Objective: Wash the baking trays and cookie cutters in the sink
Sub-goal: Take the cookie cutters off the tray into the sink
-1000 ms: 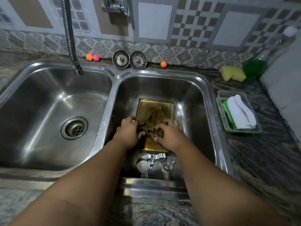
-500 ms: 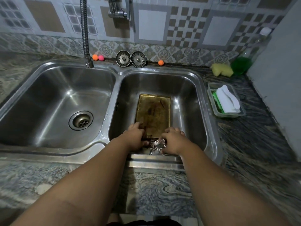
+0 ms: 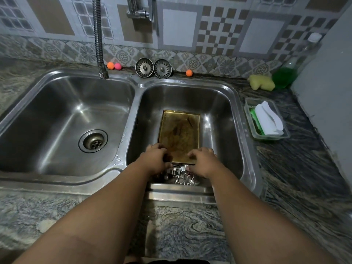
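With left hand [image 3: 155, 159] and right hand [image 3: 202, 161], gripping near corners of brown rectangular metal baking tray [image 3: 179, 134] in right basin [image 3: 221, 119].

Person, head-worn view.
- Left hand [image 3: 155, 161] and right hand [image 3: 204, 161]: shown bare, with short, rounded fingers.
- Forearms [image 3: 106, 216]: shown bare and uncovered down to the lower frame edge.
- Garment [image 3: 171, 261]: a dark strip is glimpsed at bottom centre; its cut and fabric cannot be told.

Sink [image 3: 245, 119] – shiny steel; baking tray [image 3: 179, 134] – dull, stained metal; cutters [image 3: 185, 179] – bright metal.
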